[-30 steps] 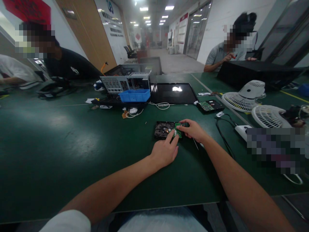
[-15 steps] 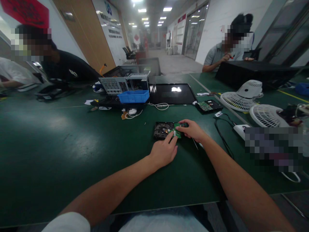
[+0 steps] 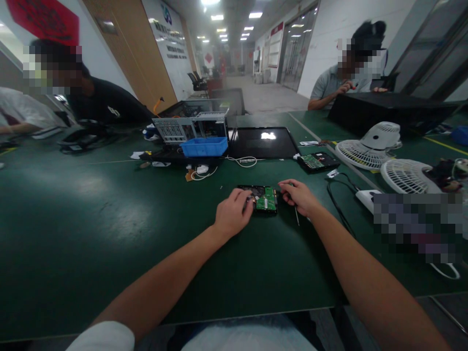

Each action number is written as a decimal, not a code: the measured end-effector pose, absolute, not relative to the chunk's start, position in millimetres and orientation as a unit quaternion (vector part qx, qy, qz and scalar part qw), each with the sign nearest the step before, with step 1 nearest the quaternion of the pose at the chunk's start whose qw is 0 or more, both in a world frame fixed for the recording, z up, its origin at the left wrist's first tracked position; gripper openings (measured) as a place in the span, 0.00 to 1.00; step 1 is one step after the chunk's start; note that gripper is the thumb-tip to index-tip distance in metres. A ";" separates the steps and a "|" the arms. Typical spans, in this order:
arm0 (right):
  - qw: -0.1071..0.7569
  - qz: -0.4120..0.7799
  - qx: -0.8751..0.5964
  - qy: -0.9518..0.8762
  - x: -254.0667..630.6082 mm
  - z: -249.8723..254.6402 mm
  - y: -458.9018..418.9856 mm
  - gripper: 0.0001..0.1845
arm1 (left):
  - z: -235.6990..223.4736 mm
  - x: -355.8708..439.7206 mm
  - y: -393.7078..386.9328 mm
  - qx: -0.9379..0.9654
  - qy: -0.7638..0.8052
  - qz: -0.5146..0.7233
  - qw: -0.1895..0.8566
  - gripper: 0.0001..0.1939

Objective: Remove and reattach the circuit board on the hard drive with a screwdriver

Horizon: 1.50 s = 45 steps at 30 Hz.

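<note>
A hard drive [image 3: 252, 190] lies on the green table in front of me, its circuit side up. The green circuit board [image 3: 266, 202] sits over its right part. My left hand [image 3: 234, 212] is closed on the drive's left end, fingers bent over the top and thumb at the near side. Just off the drive's right edge is my right hand [image 3: 298, 197], its fingers closed round a screwdriver [image 3: 297, 217] whose thin metal shaft points down toward me. The screwdriver's handle is mostly hidden in the palm.
Behind the drive stand an opened computer case [image 3: 175, 127], a blue bin [image 3: 204, 146] and a dark flat panel [image 3: 263, 141]. A second hard drive [image 3: 318, 162], white fan parts [image 3: 360, 152] and a power strip [image 3: 365, 197] with cables lie to the right. Co-workers sit across the table.
My left hand has shifted from the circuit board to the drive's left end. My right hand has come off the board and moved slightly right, keeping the screwdriver.
</note>
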State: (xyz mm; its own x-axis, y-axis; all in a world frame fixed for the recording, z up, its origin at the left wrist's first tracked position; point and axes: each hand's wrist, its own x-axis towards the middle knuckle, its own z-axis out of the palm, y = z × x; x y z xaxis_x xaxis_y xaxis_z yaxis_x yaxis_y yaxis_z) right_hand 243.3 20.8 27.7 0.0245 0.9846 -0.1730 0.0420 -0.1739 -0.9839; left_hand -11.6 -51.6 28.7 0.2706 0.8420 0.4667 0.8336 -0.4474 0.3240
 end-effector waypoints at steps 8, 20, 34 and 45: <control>0.465 0.540 -0.537 -0.451 249.7 23.5 26.7 0.09 | 14.7 -95.0 21.0 0.666 0.700 0.258 0.025 0.15; 0.463 0.537 -0.533 -0.462 248.0 22.1 26.3 0.11 | 9.3 -92.7 32.3 0.683 0.691 0.230 0.054 0.10; 0.458 0.537 -0.545 -0.452 247.0 25.4 24.3 0.08 | 9.9 -95.7 33.8 0.667 0.698 0.247 0.081 0.08; 0.465 0.533 -0.537 -0.460 247.4 24.6 24.7 0.09 | 5.5 -103.6 35.7 0.648 0.704 0.269 0.107 0.09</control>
State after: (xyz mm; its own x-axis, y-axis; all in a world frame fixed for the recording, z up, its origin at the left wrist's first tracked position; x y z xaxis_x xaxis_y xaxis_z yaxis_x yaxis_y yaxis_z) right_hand 247.4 24.7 24.6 0.0087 0.9896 -0.1435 -0.0009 -0.1435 -0.9896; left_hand -103.6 35.7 5.5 -0.1368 0.9707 0.1977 0.8556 0.0152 0.5175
